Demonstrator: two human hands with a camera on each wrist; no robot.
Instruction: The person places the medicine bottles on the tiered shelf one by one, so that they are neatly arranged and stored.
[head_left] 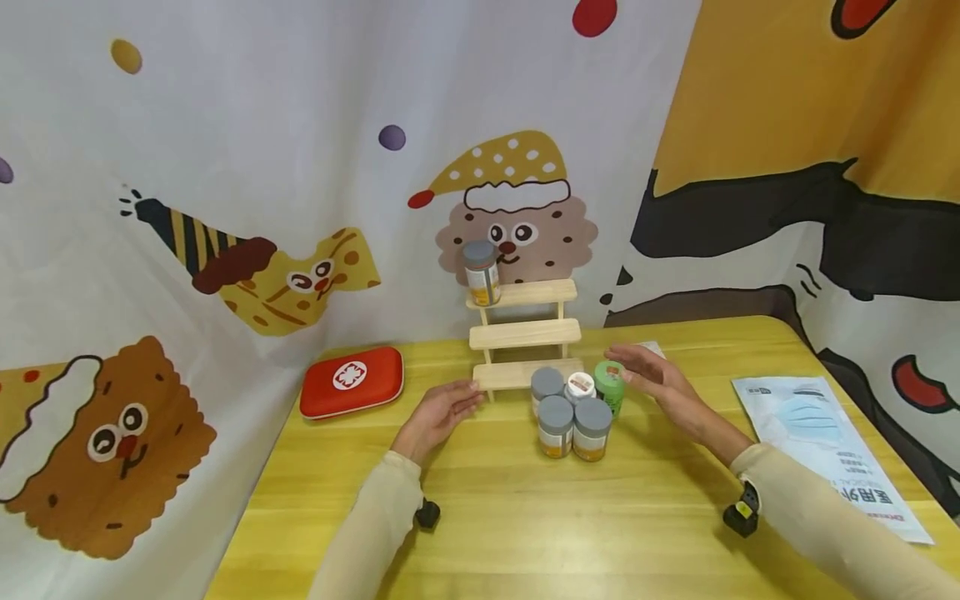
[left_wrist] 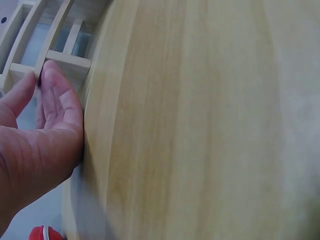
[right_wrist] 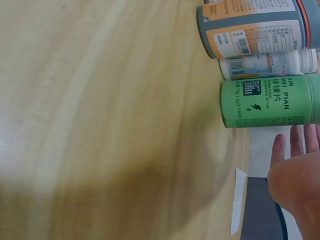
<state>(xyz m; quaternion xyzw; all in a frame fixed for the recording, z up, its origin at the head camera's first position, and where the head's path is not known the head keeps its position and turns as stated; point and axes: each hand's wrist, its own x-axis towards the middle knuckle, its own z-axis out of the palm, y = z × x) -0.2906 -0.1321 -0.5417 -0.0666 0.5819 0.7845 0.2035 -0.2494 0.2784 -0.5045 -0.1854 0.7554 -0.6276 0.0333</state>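
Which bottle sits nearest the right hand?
The green tablet bottle, the only green one; the white-lidded bottle and grey-lidded bottles stand farther from the right hand.

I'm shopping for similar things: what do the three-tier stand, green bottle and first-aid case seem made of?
Three-tier stand: probably wood, matte; pale, unpainted slats. Green bottle: likely plastic, softly shiny; smooth, straight walls. First-aid case: perhaps a moulded shell, slightly glossy; rounded edges, covering unclear.

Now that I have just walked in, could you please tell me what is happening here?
A person's left grip is at the lower left of a wooden stand; the right grip, fingers extended, is beside a green bottle. That bottle stands on the table with three grey-lidded jars and a white-lidded bottle. A fourth grey-lidded jar is on the top shelf.
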